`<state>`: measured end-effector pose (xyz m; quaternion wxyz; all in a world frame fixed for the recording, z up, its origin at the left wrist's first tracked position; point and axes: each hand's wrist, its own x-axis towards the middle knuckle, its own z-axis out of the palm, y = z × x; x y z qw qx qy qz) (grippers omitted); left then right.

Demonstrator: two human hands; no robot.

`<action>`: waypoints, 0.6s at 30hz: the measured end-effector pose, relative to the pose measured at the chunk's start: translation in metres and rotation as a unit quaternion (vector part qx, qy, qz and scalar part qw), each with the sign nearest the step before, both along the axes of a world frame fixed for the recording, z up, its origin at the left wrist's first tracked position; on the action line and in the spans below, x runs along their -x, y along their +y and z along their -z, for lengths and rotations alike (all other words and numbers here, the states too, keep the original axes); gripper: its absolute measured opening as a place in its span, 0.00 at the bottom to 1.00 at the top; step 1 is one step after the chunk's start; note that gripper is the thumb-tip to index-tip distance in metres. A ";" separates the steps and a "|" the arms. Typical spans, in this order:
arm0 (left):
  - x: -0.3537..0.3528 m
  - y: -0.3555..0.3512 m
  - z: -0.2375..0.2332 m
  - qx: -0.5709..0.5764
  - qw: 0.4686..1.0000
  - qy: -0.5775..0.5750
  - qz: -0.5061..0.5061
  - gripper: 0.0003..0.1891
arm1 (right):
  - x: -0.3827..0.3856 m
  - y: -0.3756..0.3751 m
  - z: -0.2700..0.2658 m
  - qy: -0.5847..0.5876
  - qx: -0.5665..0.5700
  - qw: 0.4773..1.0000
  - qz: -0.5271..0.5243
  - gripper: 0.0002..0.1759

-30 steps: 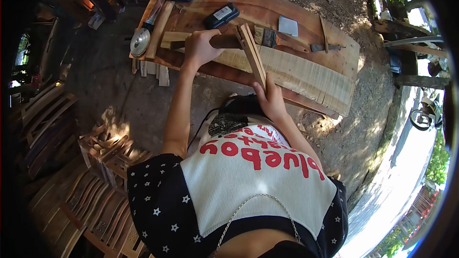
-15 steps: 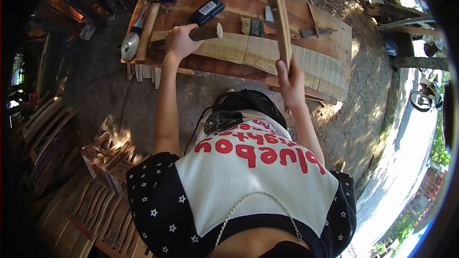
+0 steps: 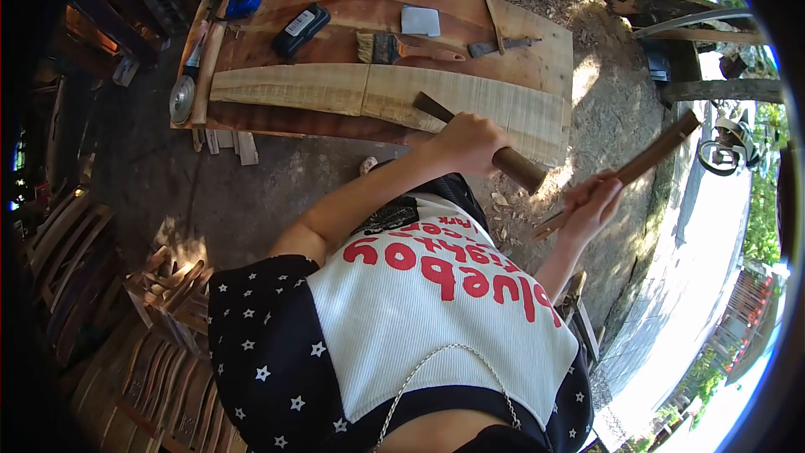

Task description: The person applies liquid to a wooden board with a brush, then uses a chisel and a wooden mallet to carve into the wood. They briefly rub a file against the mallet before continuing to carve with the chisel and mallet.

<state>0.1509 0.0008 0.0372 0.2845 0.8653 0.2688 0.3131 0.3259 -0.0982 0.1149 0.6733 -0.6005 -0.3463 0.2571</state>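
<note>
Right hand (image 3: 591, 201) clenched around lower part of wooden strip (image 3: 658, 149). Strip held in air off right edge of workbench (image 3: 537, 59), over dirt ground; long axis slants lower-left to upper-right.

Left hand (image 3: 471, 143) fisted on wooden-handled tool (image 3: 518, 169): dark head up-left over pale plank (image 3: 293, 88), handle butt pointing down-right at strip's lower end. Tool near strip, not touching.

Back of the bench (image 3: 537, 59) is crowded: brush (image 3: 377, 48), black box (image 3: 300, 31), metal tool (image 3: 501, 46). Pale plank (image 3: 319, 88) up front is mostly bare, and it's open dirt (image 3: 608, 109) off the right end.
</note>
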 end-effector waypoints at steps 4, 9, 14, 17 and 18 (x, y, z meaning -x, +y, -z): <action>-0.010 0.006 0.002 0.005 1.000 0.029 -0.005 0.08 | -0.014 -0.013 0.001 0.034 -0.181 0.977 0.110 0.14; -0.005 0.010 -0.002 -0.023 0.998 -0.025 -0.053 0.09 | 0.007 -0.030 0.074 -0.220 0.141 0.955 -0.139 0.11; 0.011 0.022 0.013 -0.052 0.991 0.053 -0.113 0.08 | -0.011 -0.031 0.047 -0.043 0.019 0.998 -0.046 0.12; 0.015 0.025 0.006 -0.046 0.988 0.048 -0.139 0.07 | -0.002 -0.024 0.056 0.048 -0.056 0.997 0.012 0.11; 0.016 0.025 0.004 -0.045 0.988 0.033 -0.143 0.07 | 0.000 -0.028 0.085 -0.097 0.012 0.992 -0.080 0.11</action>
